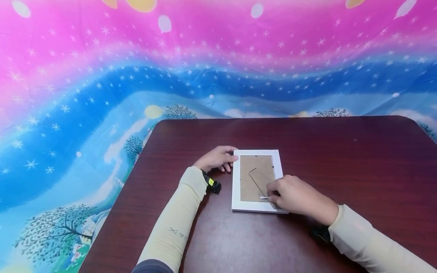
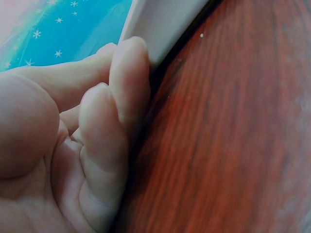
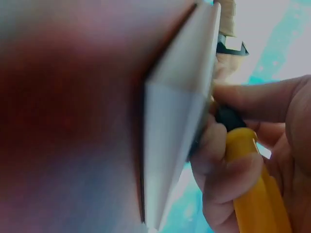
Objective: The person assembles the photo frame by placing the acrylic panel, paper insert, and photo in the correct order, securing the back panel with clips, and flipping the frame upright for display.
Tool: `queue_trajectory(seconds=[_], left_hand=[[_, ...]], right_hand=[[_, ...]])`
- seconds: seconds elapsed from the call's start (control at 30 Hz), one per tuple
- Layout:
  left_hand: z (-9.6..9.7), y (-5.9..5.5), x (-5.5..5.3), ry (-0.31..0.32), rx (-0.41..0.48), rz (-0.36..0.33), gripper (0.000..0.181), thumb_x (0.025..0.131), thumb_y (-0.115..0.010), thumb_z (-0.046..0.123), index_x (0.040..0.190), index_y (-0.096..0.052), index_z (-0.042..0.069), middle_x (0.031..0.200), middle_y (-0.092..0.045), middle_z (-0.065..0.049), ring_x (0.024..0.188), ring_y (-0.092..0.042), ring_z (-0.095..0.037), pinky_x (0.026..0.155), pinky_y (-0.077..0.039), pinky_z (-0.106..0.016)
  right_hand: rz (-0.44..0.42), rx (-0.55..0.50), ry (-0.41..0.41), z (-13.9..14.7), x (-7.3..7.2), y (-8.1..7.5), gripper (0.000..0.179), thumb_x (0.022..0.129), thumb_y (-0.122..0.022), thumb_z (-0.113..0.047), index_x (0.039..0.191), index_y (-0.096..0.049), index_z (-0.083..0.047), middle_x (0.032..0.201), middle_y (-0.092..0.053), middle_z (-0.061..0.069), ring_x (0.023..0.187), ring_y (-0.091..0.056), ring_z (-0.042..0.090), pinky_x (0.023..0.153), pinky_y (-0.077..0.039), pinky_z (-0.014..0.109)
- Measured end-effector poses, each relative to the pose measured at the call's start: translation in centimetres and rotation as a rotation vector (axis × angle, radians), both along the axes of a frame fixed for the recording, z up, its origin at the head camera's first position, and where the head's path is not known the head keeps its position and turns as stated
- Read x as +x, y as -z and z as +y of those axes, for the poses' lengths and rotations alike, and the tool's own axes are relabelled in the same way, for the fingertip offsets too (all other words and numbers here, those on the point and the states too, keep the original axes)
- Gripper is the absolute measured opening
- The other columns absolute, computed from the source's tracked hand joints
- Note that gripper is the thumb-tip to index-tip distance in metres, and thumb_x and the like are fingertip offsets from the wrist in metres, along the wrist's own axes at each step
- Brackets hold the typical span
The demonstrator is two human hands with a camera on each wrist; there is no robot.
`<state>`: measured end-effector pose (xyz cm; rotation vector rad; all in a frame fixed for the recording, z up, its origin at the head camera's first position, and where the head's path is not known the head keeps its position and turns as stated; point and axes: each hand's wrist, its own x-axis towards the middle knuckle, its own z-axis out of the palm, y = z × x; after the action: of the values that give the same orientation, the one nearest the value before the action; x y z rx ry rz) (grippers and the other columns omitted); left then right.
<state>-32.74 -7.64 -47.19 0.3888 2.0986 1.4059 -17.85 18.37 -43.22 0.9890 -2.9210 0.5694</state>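
Note:
A white picture frame (image 1: 254, 206) lies back side up on the table, its brown backing board (image 1: 252, 184) showing. At the frame's upper left edge, my left hand (image 1: 217, 158) grips the rim; the left wrist view has its curled fingertips (image 2: 129, 68) against the frame's side. My right hand (image 1: 290, 192) is over the lower right part of the frame. In the right wrist view its fingers wrap a yellow-handled tool (image 3: 255, 184) with a black neck, whose tip is hidden. Near those fingertips a small white strip (image 1: 263, 197) shows on the backing.
The dark red wooden table (image 1: 191, 132) extends on all sides of the frame. Behind it hangs a pink and blue cloth (image 1: 218, 76) with snowflakes and trees. A black wrist camera (image 1: 213, 184) is strapped at the left cuff.

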Motion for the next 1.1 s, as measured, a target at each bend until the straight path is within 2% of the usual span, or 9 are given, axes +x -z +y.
queue_trajectory(seconds=[0.17,0.4,0.73,1.1], left_hand=[[0.1,0.1,0.1,0.008,-0.011,0.009,0.045,0.096,-0.064,0.024,0.139,-0.052,0.013,0.084,-0.066,-0.013,0.062,-0.066,-0.024,0.051,-0.053,-0.031],[0.0,-0.1,0.0,0.014,-0.012,0.019,0.048,0.096,-0.065,0.026,0.14,-0.052,0.014,0.084,-0.066,-0.014,0.063,-0.065,-0.026,0.052,-0.053,-0.032],[0.0,0.0,-0.2,0.02,-0.016,0.031,0.048,0.096,-0.065,0.026,0.14,-0.051,0.014,0.084,-0.065,-0.014,0.063,-0.065,-0.026,0.052,-0.053,-0.033],[-0.2,0.2,-0.4,0.023,-0.022,0.033,0.046,0.096,-0.064,0.026,0.138,-0.052,0.014,0.085,-0.066,-0.015,0.063,-0.065,-0.026,0.052,-0.053,-0.033]], right_hand=[[-0.055,-0.007,-0.051,0.6,-0.2,0.2,0.033,0.08,-0.072,-0.009,0.066,-0.051,-0.031,0.06,-0.043,-0.02,0.054,-0.041,0.002,0.051,-0.038,0.023],[-0.025,-0.046,-0.118,1.1,0.3,0.5,0.031,0.083,-0.074,-0.014,0.072,-0.05,-0.03,0.072,-0.047,-0.022,0.062,-0.045,0.001,0.058,-0.041,0.025],[0.037,0.002,-0.106,0.6,0.5,0.5,0.029,0.082,-0.074,-0.013,0.073,-0.05,-0.028,0.072,-0.047,-0.02,0.062,-0.045,0.003,0.057,-0.042,0.027],[-0.044,0.048,-0.09,0.1,0.0,0.4,0.029,0.083,-0.072,-0.012,0.071,-0.05,-0.027,0.067,-0.046,-0.019,0.06,-0.044,0.005,0.056,-0.041,0.028]])
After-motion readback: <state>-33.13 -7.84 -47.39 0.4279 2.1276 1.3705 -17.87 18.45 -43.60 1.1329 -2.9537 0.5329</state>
